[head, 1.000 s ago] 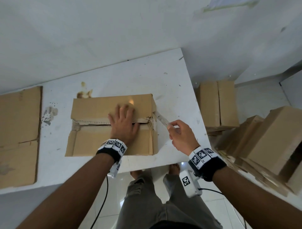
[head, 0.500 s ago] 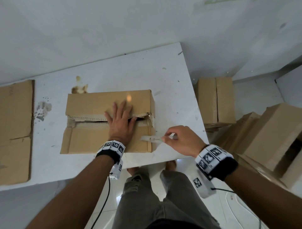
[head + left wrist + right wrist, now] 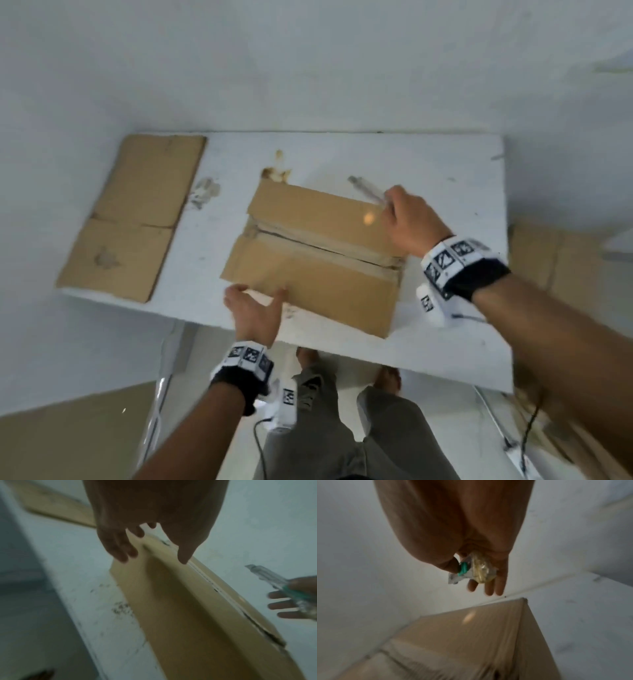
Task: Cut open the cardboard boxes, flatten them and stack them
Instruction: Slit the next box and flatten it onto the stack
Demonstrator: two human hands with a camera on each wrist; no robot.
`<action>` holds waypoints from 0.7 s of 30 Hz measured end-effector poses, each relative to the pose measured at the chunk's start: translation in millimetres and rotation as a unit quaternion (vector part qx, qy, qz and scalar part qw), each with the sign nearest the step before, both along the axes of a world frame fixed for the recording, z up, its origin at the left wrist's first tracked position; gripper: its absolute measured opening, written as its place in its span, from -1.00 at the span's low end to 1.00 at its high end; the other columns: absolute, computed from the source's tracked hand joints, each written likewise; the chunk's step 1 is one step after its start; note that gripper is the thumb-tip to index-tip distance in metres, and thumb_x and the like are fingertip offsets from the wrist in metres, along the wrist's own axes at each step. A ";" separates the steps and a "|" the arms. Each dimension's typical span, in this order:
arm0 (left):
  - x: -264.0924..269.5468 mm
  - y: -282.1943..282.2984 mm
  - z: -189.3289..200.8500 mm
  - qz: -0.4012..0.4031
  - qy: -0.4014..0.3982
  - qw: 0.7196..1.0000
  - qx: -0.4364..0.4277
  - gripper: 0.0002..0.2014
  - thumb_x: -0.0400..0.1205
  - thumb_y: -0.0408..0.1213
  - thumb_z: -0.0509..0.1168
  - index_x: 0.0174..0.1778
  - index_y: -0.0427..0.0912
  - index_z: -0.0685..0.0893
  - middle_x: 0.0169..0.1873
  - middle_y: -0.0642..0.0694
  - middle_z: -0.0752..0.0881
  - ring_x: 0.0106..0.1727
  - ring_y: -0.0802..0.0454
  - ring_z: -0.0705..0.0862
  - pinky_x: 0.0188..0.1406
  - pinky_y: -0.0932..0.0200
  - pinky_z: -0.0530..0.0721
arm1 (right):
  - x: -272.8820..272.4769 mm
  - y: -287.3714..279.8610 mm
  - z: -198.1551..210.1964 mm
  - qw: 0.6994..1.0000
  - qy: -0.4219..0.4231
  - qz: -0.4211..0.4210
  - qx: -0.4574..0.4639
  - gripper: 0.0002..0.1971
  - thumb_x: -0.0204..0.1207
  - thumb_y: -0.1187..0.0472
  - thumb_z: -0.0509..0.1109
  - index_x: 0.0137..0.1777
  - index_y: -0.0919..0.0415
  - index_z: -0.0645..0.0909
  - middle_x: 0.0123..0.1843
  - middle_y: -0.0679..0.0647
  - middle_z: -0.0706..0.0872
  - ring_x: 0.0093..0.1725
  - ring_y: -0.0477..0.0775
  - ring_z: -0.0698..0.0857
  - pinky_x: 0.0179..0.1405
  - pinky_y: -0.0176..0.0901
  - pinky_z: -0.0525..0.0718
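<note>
cardboard box (image 3: 318, 260) on tabletop (image 3: 445, 164) | left hand (image 3: 253, 313) spread, touching near edge | right hand (image 3: 411, 222) gripping cutter (image 3: 364, 187)

black wristbands (image 3: 239, 380) with checkered marker tags, white wrist cameras (image 3: 286, 404), grey trousers (image 3: 342, 428)

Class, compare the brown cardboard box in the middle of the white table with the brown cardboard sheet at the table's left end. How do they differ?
The brown cardboard box still has height and a slit top seam; the brown cardboard sheet lies fully flat. The left hand touches the box's near edge; nothing touches the sheet. Both rest on the white table.
</note>
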State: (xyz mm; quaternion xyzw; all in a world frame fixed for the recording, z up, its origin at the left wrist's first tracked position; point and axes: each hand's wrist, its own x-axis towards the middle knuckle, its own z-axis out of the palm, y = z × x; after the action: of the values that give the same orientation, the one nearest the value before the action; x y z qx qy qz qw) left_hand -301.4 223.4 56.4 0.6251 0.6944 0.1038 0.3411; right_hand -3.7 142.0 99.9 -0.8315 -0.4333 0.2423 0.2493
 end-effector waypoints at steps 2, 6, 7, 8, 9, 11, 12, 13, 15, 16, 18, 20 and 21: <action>-2.1 -13.5 -6.6 0.061 -0.095 0.985 -0.133 -0.12 0.44 0.15 0.63 0.45 -0.11 0.24 0.32 -0.20 0.53 0.18 -0.21 0.69 0.21 -0.19 0.76 | 6.8 29.9 -2.0 0.997 -0.046 0.039 -0.047 -0.79 0.77 0.19 0.13 0.22 0.34 0.44 0.01 0.26 0.63 -0.22 0.20 0.58 -0.33 -0.04 0.43; 29.7 -2.4 -11.3 0.099 -0.127 0.972 -0.169 0.13 0.25 0.29 0.68 0.54 -0.17 0.20 0.41 -0.24 0.53 0.31 -0.30 0.67 0.13 -0.24 0.82 | -1.9 23.8 -17.9 0.993 -0.025 0.029 -0.109 -0.78 0.80 0.18 0.08 0.31 0.30 0.35 -0.05 0.24 0.68 -0.32 0.18 0.61 -0.41 -0.05 0.51; 37.3 10.1 -8.1 0.086 -0.081 0.981 -0.151 0.26 0.21 0.29 0.70 0.64 -0.19 0.13 0.51 -0.28 0.44 0.45 -0.36 0.57 0.32 -0.28 0.72 | -8.0 11.1 -25.2 0.995 0.010 0.005 -0.102 -0.80 0.79 0.17 0.08 0.31 0.25 0.34 -0.05 0.24 0.72 -0.27 0.23 0.68 -0.29 0.04 0.64; 42.0 24.7 -4.1 0.055 -0.029 0.989 -0.138 0.37 0.20 0.26 0.72 0.72 -0.20 0.01 0.60 -0.30 0.34 0.56 -0.40 0.45 0.48 -0.31 0.59 | -17.1 -6.7 -32.3 0.993 0.078 -0.016 -0.088 -0.84 0.79 0.18 0.09 0.29 0.20 0.33 -0.05 0.25 0.75 -0.22 0.27 0.75 -0.15 0.15 0.74; 45.9 39.5 -1.8 0.005 0.014 0.991 -0.130 0.46 0.20 0.23 0.74 0.76 -0.20 -0.12 0.65 -0.32 0.24 0.63 -0.42 0.36 0.57 -0.35 0.47 | -29.4 -27.5 -38.2 0.983 0.164 -0.031 -0.072 -0.87 0.78 0.22 0.10 0.26 0.16 0.32 -0.04 0.26 0.77 -0.20 0.30 0.78 -0.08 0.22 0.77; 53.5 66.7 6.7 -0.142 0.098 0.977 -0.121 0.59 0.17 0.19 0.77 0.78 -0.21 -0.30 0.72 -0.32 0.09 0.69 -0.45 0.24 0.63 -0.40 0.36 | -59.7 -67.7 -39.1 0.940 0.331 -0.049 -0.070 -0.87 0.80 0.26 0.13 0.29 0.13 0.32 0.02 0.28 0.78 -0.19 0.29 0.82 -0.13 0.14 0.78; 56.6 77.8 8.5 -0.217 0.141 0.959 -0.115 0.62 0.17 0.18 0.77 0.77 -0.24 -0.35 0.74 -0.33 0.03 0.70 -0.46 0.19 0.63 -0.41 0.34 | -73.2 -83.4 -35.5 0.918 0.387 -0.049 -0.073 -0.87 0.81 0.23 0.15 0.30 0.11 0.36 0.05 0.25 0.78 -0.19 0.25 0.83 -0.17 0.07 0.77; 62.1 84.2 9.8 -0.280 0.184 0.936 -0.108 0.63 0.17 0.17 0.77 0.76 -0.29 -0.38 0.75 -0.34 -0.03 0.72 -0.46 0.15 0.64 -0.41 0.33 | -82.3 -94.7 -31.6 0.912 0.404 -0.045 -0.061 -0.87 0.81 0.19 0.17 0.29 0.08 0.41 0.05 0.20 0.79 -0.22 0.18 0.82 -0.19 -0.02 0.76; 66.7 88.7 13.5 -0.353 0.255 0.895 -0.099 0.62 0.23 0.17 0.75 0.73 -0.32 -0.43 0.78 -0.33 -0.18 0.75 -0.44 0.04 0.64 -0.49 0.26 | -79.3 -96.4 -27.3 0.951 0.308 -0.016 -0.012 -0.91 0.77 0.13 0.25 0.22 0.00 0.50 -0.04 0.07 0.78 -0.32 -0.05 0.71 -0.28 -0.15 0.66; 69.4 85.2 14.9 -0.373 0.284 0.878 -0.093 0.59 0.27 0.18 0.72 0.73 -0.28 -0.45 0.77 -0.32 -0.28 0.77 -0.43 -0.04 0.63 -0.57 0.19 | -68.8 -93.6 -25.3 0.972 0.233 -0.009 0.005 -0.91 0.75 0.10 0.30 0.19 -0.01 0.54 -0.08 0.00 0.75 -0.34 -0.12 0.66 -0.31 -0.21 0.61; 74.3 71.1 11.7 -0.398 0.314 0.859 -0.071 0.49 0.36 0.18 0.67 0.74 -0.17 -0.46 0.73 -0.34 -0.44 0.77 -0.48 -0.18 0.59 -0.70 0.06 | -39.7 -79.1 -12.0 0.994 0.110 0.021 0.001 -0.86 0.70 0.03 0.38 0.20 -0.04 0.58 -0.06 -0.11 0.75 -0.24 -0.13 0.71 -0.28 -0.22 0.63; 76.6 54.2 6.6 -0.400 0.318 0.858 -0.050 0.38 0.44 0.15 0.60 0.76 -0.14 -0.41 0.70 -0.38 -0.47 0.74 -0.55 -0.24 0.56 -0.74 0.04 | -17.7 -60.9 1.6 0.995 -0.018 0.091 -0.039 -0.84 0.67 -0.04 0.39 0.19 -0.10 0.60 -0.04 -0.12 0.75 -0.12 -0.02 0.72 -0.23 -0.13 0.59; 75.8 49.0 4.9 -0.393 0.312 0.864 -0.040 0.33 0.47 0.12 0.57 0.77 -0.14 -0.37 0.71 -0.38 -0.45 0.74 -0.56 -0.25 0.56 -0.74 0.04 | -12.3 -49.9 8.0 0.988 -0.075 0.125 -0.057 -0.84 0.65 -0.07 0.39 0.17 -0.11 0.61 -0.06 -0.10 0.75 -0.10 0.02 0.71 -0.23 -0.13 0.52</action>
State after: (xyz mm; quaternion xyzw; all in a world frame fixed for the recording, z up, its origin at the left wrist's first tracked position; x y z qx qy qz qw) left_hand -225.7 272.3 61.2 0.8315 0.4654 -0.2672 0.1439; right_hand -16.0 92.1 108.0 -0.7995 -0.5366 0.2333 0.1358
